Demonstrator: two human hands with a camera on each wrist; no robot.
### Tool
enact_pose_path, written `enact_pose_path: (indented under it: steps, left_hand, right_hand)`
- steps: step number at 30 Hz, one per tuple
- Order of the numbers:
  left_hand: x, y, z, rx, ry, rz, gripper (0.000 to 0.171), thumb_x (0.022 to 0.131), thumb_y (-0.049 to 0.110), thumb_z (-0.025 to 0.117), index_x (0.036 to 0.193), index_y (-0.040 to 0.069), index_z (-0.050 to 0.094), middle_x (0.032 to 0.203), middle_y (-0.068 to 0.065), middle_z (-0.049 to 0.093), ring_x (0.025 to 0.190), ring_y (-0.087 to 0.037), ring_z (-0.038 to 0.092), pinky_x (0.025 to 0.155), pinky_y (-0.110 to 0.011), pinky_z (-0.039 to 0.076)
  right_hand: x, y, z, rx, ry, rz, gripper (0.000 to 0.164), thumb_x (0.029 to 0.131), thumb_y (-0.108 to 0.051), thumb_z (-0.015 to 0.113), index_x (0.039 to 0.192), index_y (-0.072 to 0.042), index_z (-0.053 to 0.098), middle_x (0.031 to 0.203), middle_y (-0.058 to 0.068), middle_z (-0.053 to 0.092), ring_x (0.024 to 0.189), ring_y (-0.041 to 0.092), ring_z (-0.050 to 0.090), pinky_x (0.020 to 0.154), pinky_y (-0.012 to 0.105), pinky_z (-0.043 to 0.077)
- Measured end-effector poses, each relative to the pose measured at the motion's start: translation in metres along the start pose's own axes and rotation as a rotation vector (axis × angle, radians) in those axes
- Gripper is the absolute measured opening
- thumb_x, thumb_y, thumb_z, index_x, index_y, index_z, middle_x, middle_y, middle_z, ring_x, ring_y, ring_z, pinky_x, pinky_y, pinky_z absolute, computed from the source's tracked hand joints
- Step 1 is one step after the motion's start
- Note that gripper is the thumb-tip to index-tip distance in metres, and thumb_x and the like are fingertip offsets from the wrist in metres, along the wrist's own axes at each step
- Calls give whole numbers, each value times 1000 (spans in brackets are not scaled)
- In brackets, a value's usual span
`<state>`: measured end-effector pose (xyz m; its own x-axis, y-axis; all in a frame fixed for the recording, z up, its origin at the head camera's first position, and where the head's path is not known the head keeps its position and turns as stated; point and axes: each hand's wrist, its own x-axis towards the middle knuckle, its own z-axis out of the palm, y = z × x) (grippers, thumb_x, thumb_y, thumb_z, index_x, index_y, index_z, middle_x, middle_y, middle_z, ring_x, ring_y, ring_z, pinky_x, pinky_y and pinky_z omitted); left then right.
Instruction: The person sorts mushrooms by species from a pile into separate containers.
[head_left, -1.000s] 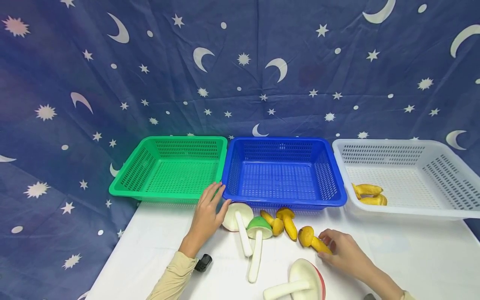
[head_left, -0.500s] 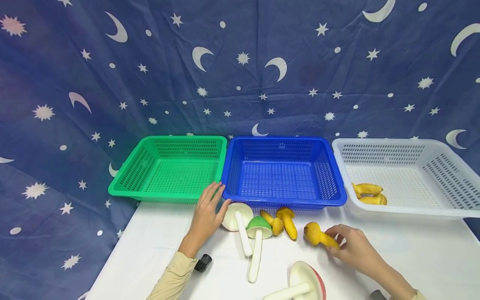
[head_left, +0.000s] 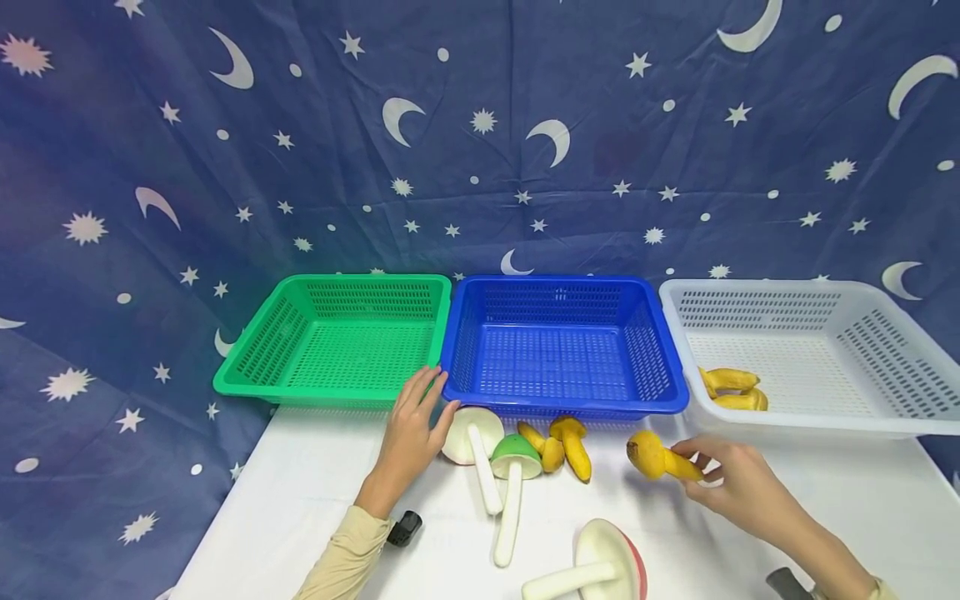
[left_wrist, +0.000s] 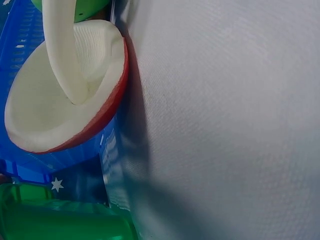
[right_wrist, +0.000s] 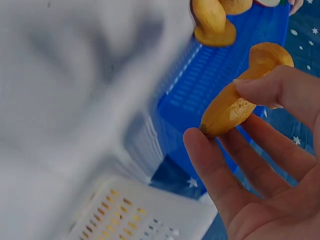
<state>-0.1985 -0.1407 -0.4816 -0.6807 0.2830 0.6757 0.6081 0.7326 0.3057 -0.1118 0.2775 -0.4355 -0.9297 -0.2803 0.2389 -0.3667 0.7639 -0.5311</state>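
In the head view my right hand (head_left: 738, 479) pinches the stem of a yellow toy mushroom (head_left: 648, 455), its round cap pointing left. The right wrist view shows the thumb on one side of that stem and the fingers on the other. My left hand (head_left: 411, 429) lies with relaxed fingers at the front corner of the blue basket (head_left: 570, 406), holding nothing. Beside it are a red-and-white mushroom (left_wrist: 100, 115) and a green-capped mushroom (head_left: 516, 457). Two more yellow mushrooms (head_left: 575, 450) lie just in front of the blue basket. Another red-capped mushroom (head_left: 611, 562) lies near the front edge.
A green basket (head_left: 330, 392) stands on the left and a white basket (head_left: 817, 423) on the right. Several yellow pieces (head_left: 731, 381) lie in the white basket's near left corner. A dark blue curtain (head_left: 480, 150) with moons and stars hangs behind.
My right hand has picked up the yellow mushroom and carried it rightward and slightly away, toward the white basket. The left hand stays in place.
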Motion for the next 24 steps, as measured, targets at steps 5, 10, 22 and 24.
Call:
enact_pose_path:
  steps: [5, 10, 22, 24]
  left_hand:
    - [0, 0, 0, 0, 10, 6, 45, 89, 21, 66, 124, -6, 58, 130, -21, 54, 125, -40, 44, 106, -50, 34]
    - [0, 0, 0, 2, 6, 0, 46, 89, 22, 66, 124, -6, 58, 130, -20, 53, 126, -39, 43, 106, -49, 34]
    - [-1, 0, 0, 0, 3, -7, 45, 90, 22, 64, 125, -6, 57, 131, -20, 53, 126, -38, 43, 106, -51, 34]
    - [0, 0, 1, -1, 6, -5, 45, 90, 22, 64, 125, -6, 57, 131, -20, 53, 126, -38, 43, 105, -51, 34]
  right_hand:
    - [0, 2, -12, -15, 29, -27, 36, 60, 4, 81, 92, -7, 69, 86, -3, 67, 69, 2, 55, 54, 20, 53]
    - [2, 3, -23, -53, -6, 17, 35, 62, 3, 80, 94, -5, 69, 90, 0, 68, 71, 7, 57, 57, 23, 55]
    - [5, 14, -53, -124, 39, -17, 37, 59, 6, 80, 93, -4, 69, 91, 7, 68, 73, 17, 61, 58, 32, 57]
    - [6, 16, -59, -137, 39, 0, 38, 59, 6, 80, 94, -2, 69, 91, 10, 68, 74, 22, 61, 58, 35, 57]
